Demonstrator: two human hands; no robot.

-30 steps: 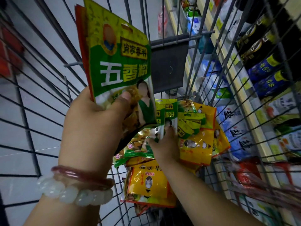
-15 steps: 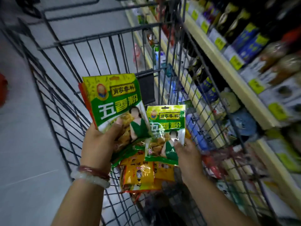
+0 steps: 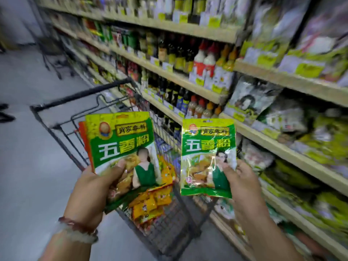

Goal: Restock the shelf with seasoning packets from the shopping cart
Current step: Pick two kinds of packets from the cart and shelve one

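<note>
Step in hand: transfer from cart to shelf. Both hands are loaded and raised above the shopping cart [image 3: 79,117], facing the shelving on the right; no packet has yet reached a shelf.

Left grip: the left hand [image 3: 94,187] holds a stack of five-spice powder packets [image 3: 122,147] by its lower left corner. The thumb presses across the front face; the remaining fingers are hidden behind the stack. A red-orange edge shows behind the green front packet, so the stack holds more than one packet; the count cannot be told. The stack stands upright, tilted slightly left. The wrist carries two bracelets [image 3: 79,230].

Right grip: the right hand [image 3: 243,183] pinches a single five-spice powder packet [image 3: 208,157] at its lower right corner, thumb on the front, packet upright and facing the camera.

Remaining stock: yellow and orange seasoning packets [image 3: 150,202] lie in the cart basket, below and between the two hands.

Destination: the shelf [image 3: 278,147] at the right carries green and yellow bagged goods, blurred in this view. The exact slot for this product cannot be identified.

Next move, as judged: locate the matching facing on the shelf, then carry the single packet rightward to it, label outward. The corner pinch gives little control of a limp packet; support from behind may be needed on insertion.
</note>
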